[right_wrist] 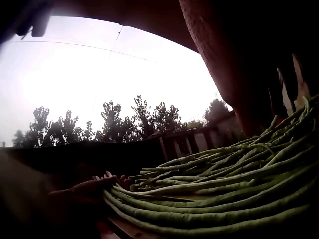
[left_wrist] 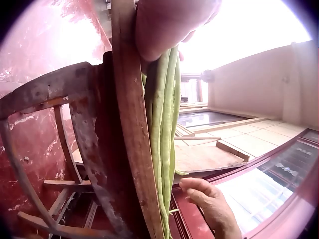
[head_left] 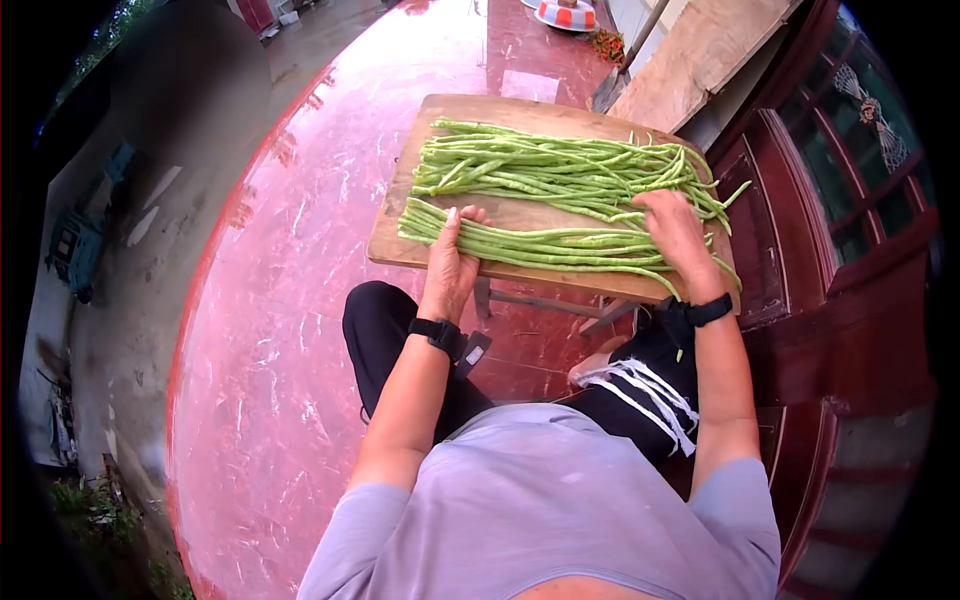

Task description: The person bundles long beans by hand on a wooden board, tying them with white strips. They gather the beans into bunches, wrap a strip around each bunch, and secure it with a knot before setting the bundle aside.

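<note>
On a wooden board-topped table [head_left: 404,225] lie two groups of long green beans. The far pile [head_left: 540,165] is wide and loosely spread; the near bundle [head_left: 560,245] is narrower, along the table's front edge. My left hand [head_left: 455,262] grips the near bundle by its left end, thumb on top; the left wrist view shows those beans [left_wrist: 167,119] running out from under its fingers. My right hand [head_left: 675,230] is over the right part of the beans, between pile and bundle, fingers loosely bent. In the left wrist view the right hand [left_wrist: 212,204] shows nothing between thumb and fingers.
A dark red door [head_left: 770,220] with glass panes stands close on the right. A plywood sheet [head_left: 700,60] leans behind the table. Farther back, a red and white basin [head_left: 566,14] sits on the shiny red floor [head_left: 270,400]. My knees are below the table's front edge.
</note>
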`<move>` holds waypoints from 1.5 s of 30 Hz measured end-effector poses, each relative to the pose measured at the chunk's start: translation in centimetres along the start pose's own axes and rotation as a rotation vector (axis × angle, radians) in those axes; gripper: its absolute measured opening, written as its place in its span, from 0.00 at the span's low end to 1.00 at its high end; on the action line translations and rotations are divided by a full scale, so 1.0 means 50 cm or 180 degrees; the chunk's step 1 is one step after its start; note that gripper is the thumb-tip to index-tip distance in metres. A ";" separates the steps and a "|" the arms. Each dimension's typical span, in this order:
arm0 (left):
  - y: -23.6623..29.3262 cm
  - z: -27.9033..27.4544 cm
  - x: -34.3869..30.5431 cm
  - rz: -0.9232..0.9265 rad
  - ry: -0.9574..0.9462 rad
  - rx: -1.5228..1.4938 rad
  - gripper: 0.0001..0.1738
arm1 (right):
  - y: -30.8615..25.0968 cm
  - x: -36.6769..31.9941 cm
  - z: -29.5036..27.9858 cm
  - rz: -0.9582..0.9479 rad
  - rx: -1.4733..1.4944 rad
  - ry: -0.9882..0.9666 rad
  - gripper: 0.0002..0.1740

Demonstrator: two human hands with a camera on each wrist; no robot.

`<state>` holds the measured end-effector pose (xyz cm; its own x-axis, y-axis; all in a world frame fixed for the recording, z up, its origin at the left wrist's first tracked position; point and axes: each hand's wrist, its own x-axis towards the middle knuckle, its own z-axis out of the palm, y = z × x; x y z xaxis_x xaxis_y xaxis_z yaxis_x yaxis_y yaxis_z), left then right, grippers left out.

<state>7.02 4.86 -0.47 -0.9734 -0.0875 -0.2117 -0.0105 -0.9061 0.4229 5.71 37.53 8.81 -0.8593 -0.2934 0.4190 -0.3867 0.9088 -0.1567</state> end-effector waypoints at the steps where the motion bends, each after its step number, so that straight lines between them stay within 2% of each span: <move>1: -0.003 -0.005 0.004 0.0006 -0.0094 -0.0006 0.09 | -0.058 0.012 0.008 -0.0112 0.0277 -0.0072 0.13; 5: -0.009 -0.046 0.025 -0.0054 -0.0343 -0.0036 0.09 | -0.182 0.061 0.113 -0.0789 0.0581 -0.0353 0.14; 8: -0.006 -0.030 0.007 0.0020 -0.0382 -0.0022 0.09 | -0.215 0.096 0.197 -0.0914 0.0632 -0.0185 0.14; 11: -0.006 -0.022 0.005 0.0196 -0.0372 0.0001 0.08 | -0.237 0.112 0.231 -0.0584 0.0128 -0.0268 0.12; 13: -0.004 -0.029 0.012 0.0045 -0.0358 0.0029 0.08 | -0.251 0.113 0.232 -0.0465 -0.0194 -0.0229 0.10; 17: -0.002 -0.033 0.011 -0.0053 -0.0433 0.0010 0.08 | -0.242 0.113 0.241 -0.0083 0.0053 -0.0361 0.11; 20: -0.009 -0.044 0.018 -0.0039 -0.0388 0.0029 0.11 | -0.232 0.102 0.237 -0.0182 0.0443 -0.0410 0.06; 26: -0.006 -0.043 0.013 -0.0111 -0.0337 0.0015 0.14 | -0.266 0.056 0.152 0.0070 0.0978 0.0222 0.06; 27: -0.003 -0.038 0.009 -0.0173 -0.0358 -0.0003 0.15 | -0.271 0.048 0.132 0.0091 0.0927 0.0167 0.07; 31: 0.000 -0.026 -0.005 -0.0146 -0.0269 0.0038 0.15 | -0.311 0.034 0.096 0.0506 0.1403 0.0793 0.08; 35: -0.002 -0.038 0.002 -0.0126 -0.0384 0.0139 0.16 | -0.343 0.021 0.122 0.0406 0.1713 0.0765 0.08; 39: 0.005 -0.038 -0.010 -0.0107 -0.0549 0.0337 0.16 | -0.345 0.005 0.164 0.0311 0.1415 0.0510 0.09; 42: 0.002 -0.023 -0.026 0.0116 -0.0522 0.0248 0.17 | -0.335 0.001 0.177 0.0281 0.1266 0.0497 0.08; 45: 0.006 -0.027 -0.017 -0.0003 -0.0701 0.0279 0.19 | -0.331 0.001 0.181 0.0332 0.1277 0.0577 0.08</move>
<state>8.17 4.10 -1.35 -0.9997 0.0146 -0.0189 -0.0221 -0.8659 0.4997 9.01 19.79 3.34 -0.8418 -0.1171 0.5269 -0.4310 0.7334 -0.5257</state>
